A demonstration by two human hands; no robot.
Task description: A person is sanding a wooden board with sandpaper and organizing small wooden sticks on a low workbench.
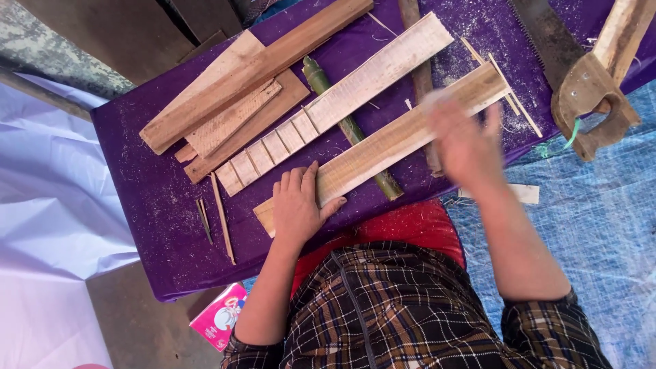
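My left hand (298, 206) presses flat on the near end of a long pale wooden plank (403, 134) that lies slantwise on a purple cloth-covered bench (154, 198). My right hand (465, 140) is blurred, fingers apart, over the plank's far half and holds nothing that I can see. Under the plank lies a green bamboo stick (326, 89). Beside it rests a second plank (342, 99) with several saw cuts across its near half.
A stack of brown boards (236, 96) sits at the bench's left. A hand saw with a wooden handle (591, 92) lies at the right. Thin splinters (222, 219) lie near the front edge. A pink packet (220, 316) is on the floor.
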